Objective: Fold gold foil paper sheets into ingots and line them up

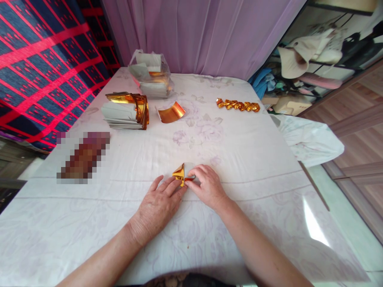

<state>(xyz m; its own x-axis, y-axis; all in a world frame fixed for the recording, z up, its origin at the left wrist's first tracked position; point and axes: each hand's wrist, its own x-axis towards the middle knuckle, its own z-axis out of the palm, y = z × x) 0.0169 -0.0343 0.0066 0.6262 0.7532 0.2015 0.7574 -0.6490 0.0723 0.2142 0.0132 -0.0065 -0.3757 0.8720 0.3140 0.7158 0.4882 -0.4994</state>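
- At about 9 o'clock on the counter [245,159], which wears a pale floral cloth, lies one blurred-out brown patch [83,157]; what it is cannot be told.
- At 10 o'clock sits one stack of gold-and-white foil sheets [125,111], the top ones curling up at their right end.
- At 11 o'clock, towards the far edge, stands one clear plastic bag [151,77]; inside it are more white and gold sheets, too bunched to count.
- Just right of the stack lies one single curved gold sheet [171,112], shiny side up.
- The left hand [157,207] rests flat on the cloth at 6 o'clock, fingers released and stretched out, their tips touching the folded foil piece [183,173].
- That piece lies just ahead of both hands, near the counter's middle: small, part gold and part white, creased to a point on its left side.
- The right hand [208,187] presses on the piece's right edge, fingers bent and pinching it down.
- At 1 o'clock lies one row of folded gold pieces [238,105], touching end to end; the number is unclear.
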